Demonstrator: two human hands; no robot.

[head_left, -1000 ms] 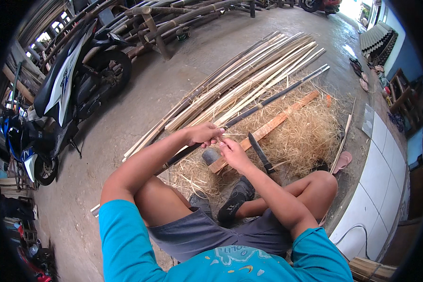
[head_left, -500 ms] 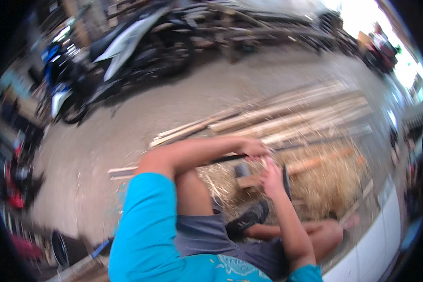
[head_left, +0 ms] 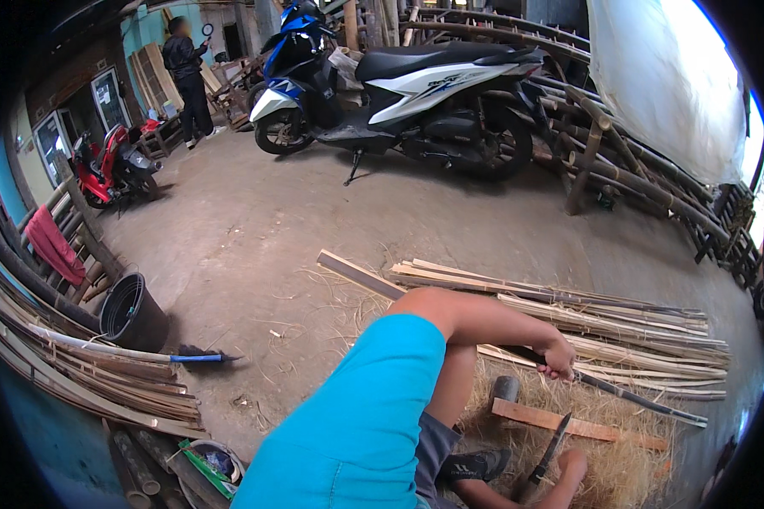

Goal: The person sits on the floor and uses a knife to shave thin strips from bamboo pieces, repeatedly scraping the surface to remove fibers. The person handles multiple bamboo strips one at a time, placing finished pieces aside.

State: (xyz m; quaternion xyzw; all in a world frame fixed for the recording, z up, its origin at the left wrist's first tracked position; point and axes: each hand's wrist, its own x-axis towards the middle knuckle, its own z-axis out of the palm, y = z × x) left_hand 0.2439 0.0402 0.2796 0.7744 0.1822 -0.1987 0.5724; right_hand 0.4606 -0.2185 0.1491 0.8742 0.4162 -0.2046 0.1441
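My left hand is closed around a long dark-skinned bamboo strip. The strip passes under my left forearm, and its pale-edged far end sticks out on the left. Lower down, my right hand looks curled, and what its fingers hold, if anything, is hidden. Just left of it a dark-bladed knife points upward at a slant; its handle is low by my leg. Beyond the knife lies a reddish wooden board against a short dark round block. Pale shavings surround them.
Split bamboo strips lie in a bundle past my hands. A white and blue scooter stands beyond, a red motorbike farther left. A black bucket and stacked strips are at left. A person stands far back.
My hands were close together; now they are apart, the left on the strip farther out, the right lower by the knife. The view has swung left and is sharper.
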